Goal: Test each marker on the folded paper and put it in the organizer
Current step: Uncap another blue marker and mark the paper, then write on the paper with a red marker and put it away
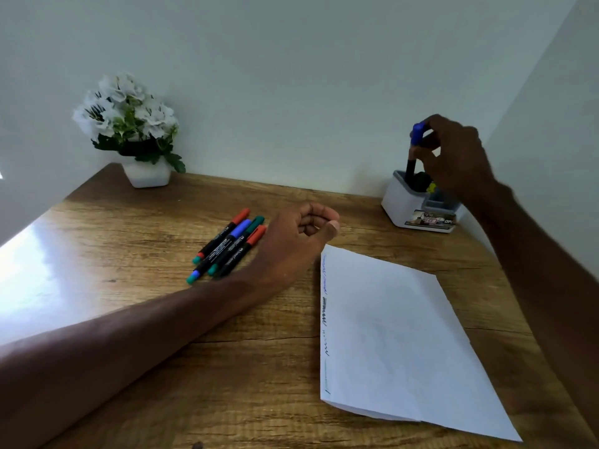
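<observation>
While the right hand (453,157) pinches a blue marker (417,134) upright in the organizer (402,205), markers (227,246) lie diagonally beside the nearer left hand (298,236) (loosely curled, empty).

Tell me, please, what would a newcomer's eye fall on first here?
The right hand, far right by the wall, pinches a blue marker upright with its lower end inside the white organizer. At centre, the left hand is loosely curled beside a cluster of markers on the table, with the paper, scribbled along its left edge, to its right. White flowers stand at the far left.
</observation>
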Motion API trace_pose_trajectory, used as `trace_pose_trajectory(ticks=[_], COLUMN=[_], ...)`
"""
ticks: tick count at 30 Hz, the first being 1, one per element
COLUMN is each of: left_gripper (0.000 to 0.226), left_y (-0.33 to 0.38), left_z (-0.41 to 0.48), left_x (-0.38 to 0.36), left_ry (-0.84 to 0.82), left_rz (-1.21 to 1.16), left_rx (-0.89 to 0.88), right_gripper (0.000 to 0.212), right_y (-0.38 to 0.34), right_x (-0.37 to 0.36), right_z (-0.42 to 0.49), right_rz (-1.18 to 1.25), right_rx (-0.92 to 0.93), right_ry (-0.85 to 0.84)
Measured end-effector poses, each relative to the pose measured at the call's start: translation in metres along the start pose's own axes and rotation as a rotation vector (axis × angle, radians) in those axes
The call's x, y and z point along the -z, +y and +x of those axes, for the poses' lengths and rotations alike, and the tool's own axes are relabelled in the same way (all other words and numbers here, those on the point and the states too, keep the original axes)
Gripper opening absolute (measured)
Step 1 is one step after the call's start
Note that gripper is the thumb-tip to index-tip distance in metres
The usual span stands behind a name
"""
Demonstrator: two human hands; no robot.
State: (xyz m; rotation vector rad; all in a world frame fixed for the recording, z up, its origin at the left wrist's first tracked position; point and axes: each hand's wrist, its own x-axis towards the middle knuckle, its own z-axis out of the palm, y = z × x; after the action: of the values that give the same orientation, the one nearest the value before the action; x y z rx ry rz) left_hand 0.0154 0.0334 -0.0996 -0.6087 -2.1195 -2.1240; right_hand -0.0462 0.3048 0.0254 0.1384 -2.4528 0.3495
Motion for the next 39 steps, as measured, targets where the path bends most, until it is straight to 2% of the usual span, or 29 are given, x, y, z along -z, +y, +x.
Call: trace_pose_trajectory(ticks=[7,10,14,22,27,29,32,35,39], left_gripper=[0.01,0.009,0.01,0.01,0.01,0.01,0.01,0.018,0.027], left_y=[0.0,0.0,0.002,0.002,0.005,0.006,0.009,0.012,0.011], left_z=[0.001,0.001,0.0,0.0,-0.001,-0.002,-0.006,-0.014,-0.022], left_x=[-0.001,-0.002,-0.002,-0.002,-0.003,-0.004,-0.005,-0.008,-0.011], left_ry=[-0.001,0.01,-0.001,0.0,0.0,-0.002,0.024,0.072,-0.002], left_rz=[0.02,0.039,0.032,0.042,0.064,0.082,0.148,0.32,0.606], left_rx=[0.012,0.011,0.013,0.019,0.018,0.018,-0.045,-0.21,-0.333], right_gripper=[0.027,0.02,0.023,0.022,0.02,0.02,0.02,0.018,0.022], right_y=[0.014,0.018,0.021,-0.001,-0.043,-0.061,-0.089,-0.103,-0.099], right_x=[-0.014,-0.018,-0.02,-0.019,-0.021,-0.023,-0.03,-0.037,-0.042], right_z=[0.005,0.006,0.003,-0.03,-0.074,-0.093,-0.126,-0.144,-0.146], right_rz=[-0.053,-0.044,-0.034,0.033,-0.043,-0.037,0.013,0.083,0.13], right_rx=[-0.087,-0.085,-0.056,0.016,0.224,0.308,0.387,0.351,0.303], right_ry=[-0.045,-0.047,-0.037,0.156,0.286,0.226,0.05,-0.087,-0.175])
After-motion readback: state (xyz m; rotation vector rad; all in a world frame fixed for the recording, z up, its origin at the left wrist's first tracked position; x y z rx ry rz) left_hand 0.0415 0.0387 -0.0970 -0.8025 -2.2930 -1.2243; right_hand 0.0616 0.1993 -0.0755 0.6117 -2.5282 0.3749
